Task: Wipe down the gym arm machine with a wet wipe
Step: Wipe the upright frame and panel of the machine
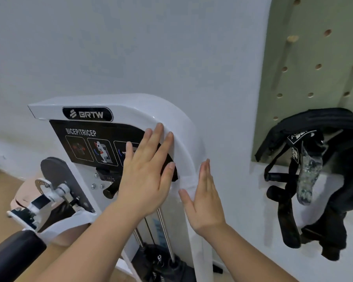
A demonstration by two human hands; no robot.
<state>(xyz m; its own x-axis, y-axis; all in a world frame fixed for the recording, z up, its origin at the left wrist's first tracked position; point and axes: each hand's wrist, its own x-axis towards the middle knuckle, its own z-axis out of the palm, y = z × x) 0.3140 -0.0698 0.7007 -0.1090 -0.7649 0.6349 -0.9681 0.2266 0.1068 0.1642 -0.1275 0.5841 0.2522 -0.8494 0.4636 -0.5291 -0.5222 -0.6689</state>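
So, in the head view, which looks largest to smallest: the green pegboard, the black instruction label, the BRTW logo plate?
1. green pegboard, cropped at the edge.
2. black instruction label, partly covered by the left hand.
3. BRTW logo plate.

Looking at a white machine (pixel 183 127) with a black label (pixel 84 139), white letters; right of the machine, seeing a green board (pixel 306 64) with round holes, black straps (pixel 334 180).

The left hand (pixel 147 171) is flat, fingers straight and spread, pointing up; the right hand (pixel 202 198), lower beside it, is flat too, fingers held together.
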